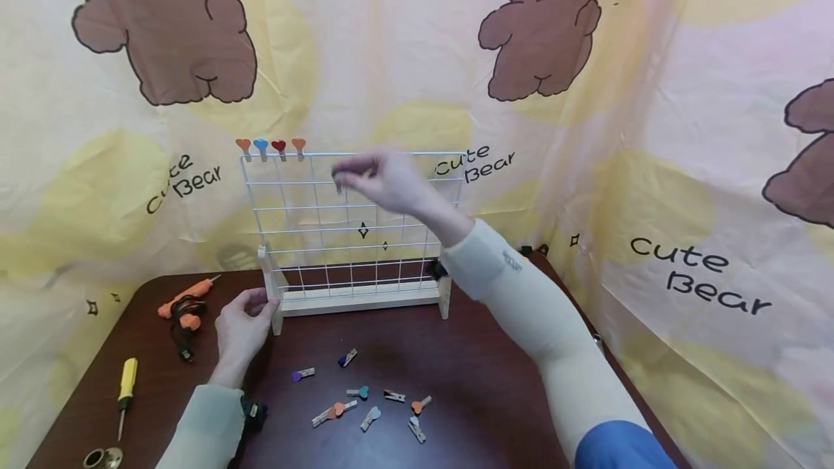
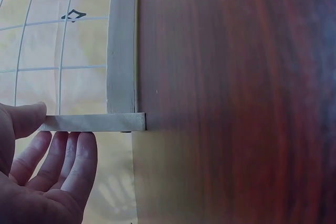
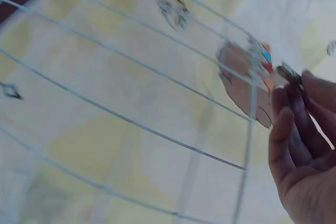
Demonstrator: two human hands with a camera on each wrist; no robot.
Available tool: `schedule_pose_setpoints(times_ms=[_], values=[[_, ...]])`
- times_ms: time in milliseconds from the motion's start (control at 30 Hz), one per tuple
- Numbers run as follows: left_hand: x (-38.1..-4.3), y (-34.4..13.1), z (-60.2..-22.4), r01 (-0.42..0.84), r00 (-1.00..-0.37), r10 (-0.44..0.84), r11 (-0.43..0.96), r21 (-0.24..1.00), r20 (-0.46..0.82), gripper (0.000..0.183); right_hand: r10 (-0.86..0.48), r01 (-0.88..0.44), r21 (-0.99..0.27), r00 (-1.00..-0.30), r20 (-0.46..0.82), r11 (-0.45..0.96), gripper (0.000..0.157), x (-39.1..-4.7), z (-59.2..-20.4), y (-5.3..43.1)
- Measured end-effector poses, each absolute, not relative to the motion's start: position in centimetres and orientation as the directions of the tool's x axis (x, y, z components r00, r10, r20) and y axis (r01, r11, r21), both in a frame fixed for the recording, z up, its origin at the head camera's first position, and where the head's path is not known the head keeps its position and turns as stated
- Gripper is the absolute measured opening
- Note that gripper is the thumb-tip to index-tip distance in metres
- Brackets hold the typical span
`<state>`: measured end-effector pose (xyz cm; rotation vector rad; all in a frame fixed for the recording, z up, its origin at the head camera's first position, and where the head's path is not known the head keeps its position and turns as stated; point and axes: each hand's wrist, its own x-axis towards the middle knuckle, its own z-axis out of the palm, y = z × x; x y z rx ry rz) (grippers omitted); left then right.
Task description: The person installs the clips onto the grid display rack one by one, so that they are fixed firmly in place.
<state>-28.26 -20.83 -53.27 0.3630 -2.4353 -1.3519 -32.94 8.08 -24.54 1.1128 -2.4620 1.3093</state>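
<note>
A white wire grid rack stands upright in a wooden base (image 1: 361, 302). My left hand (image 1: 242, 328) grips the base's left end piece (image 2: 94, 123), thumb on one side and fingers on the other. Up by the top of the grid, my right hand (image 1: 384, 179) pinches a small wooden clothespin (image 3: 288, 73) between thumb and fingers, apart from the top wire. The colour of its decoration cannot be made out. Several heart-topped clothespins sit on the top wire at the left: orange (image 1: 243, 144), blue (image 1: 261, 145), red (image 1: 279, 145) and another orange (image 1: 298, 144).
Loose clothespins lie on the dark table before the rack, among them a purple one (image 1: 302, 375), a teal one (image 1: 358, 392) and a light blue one (image 1: 370, 418). At left are an orange-handled corded tool (image 1: 187, 297), a yellow screwdriver (image 1: 129, 378) and metal parts (image 1: 103, 458).
</note>
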Motion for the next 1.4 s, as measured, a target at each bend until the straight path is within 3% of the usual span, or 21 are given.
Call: schedule_pose_setpoints(times_ms=[167,400,533,667,733,800,900,1000,1100,1267,1400], values=[[-28.3,-21.0,-53.3,-0.047,-0.913,-0.369,0.513,0.857,0.171,0.038,-0.458,-0.738,-0.593,-0.670,0.584,0.323,0.017,-35.4,-21.4,5.4],[-28.2,-21.0,-53.2,-0.056,-0.916,-0.367,0.519,0.853,0.163,0.037,-0.473,-0.700,-0.601,-0.709,0.523,0.385,0.010,-37.4,-21.9,3.6],[-28.3,-20.8,-53.3,-0.056,-0.918,-0.364,0.511,0.858,0.157,0.038,-0.444,-0.697,-0.567,-0.717,0.537,0.439,0.028,-37.1,-22.4,4.2],[-28.4,-20.7,-53.4,-0.052,-0.919,-0.361,0.508,0.860,0.157,0.038,-0.395,-0.791,-0.408,-0.590,0.704,0.455,0.038,-35.7,-23.8,5.5],[-28.4,-20.7,-53.5,-0.050,-0.918,-0.362,0.513,0.857,0.163,0.037,-0.390,-0.851,-0.327,-0.488,0.781,0.411,0.028,-35.0,-25.3,6.3],[-28.3,-20.8,-53.4,-0.048,-0.915,-0.366,0.518,0.854,0.171,0.037,-0.433,-0.893,-0.297,-0.427,0.794,0.337,0.018,-34.5,-27.5,7.0],[-28.3,-21.0,-53.3,-0.045,-0.912,-0.369,0.524,0.850,0.179,0.037,-0.582,-0.901,-0.347,-0.434,0.688,0.261,0.011,-34.0,-31.8,7.8],[-28.2,-21.1,-53.1,-0.049,-0.914,-0.366,0.526,0.849,0.174,0.039,-0.758,-0.877,-0.373,-0.460,0.462,0.304,0.012,-33.5,-36.6,8.0],[-28.1,-21.2,-53.0,-0.057,-0.917,-0.365,0.524,0.850,0.164,0.041,-0.869,-0.881,-0.290,-0.441,0.222,0.373,0.015,-32.7,-41.4,7.3],[-28.2,-21.0,-53.0,-0.054,-0.916,-0.364,0.525,0.849,0.167,0.038,-0.910,-0.899,-0.139,-0.409,-0.064,0.414,0.022,-31.3,-48.1,5.6],[-28.2,-20.9,-53.0,-0.057,-0.919,-0.361,0.519,0.853,0.158,0.037,-0.910,-0.915,-0.063,-0.386,-0.150,0.398,0.028,-30.7,-51.1,4.9]])
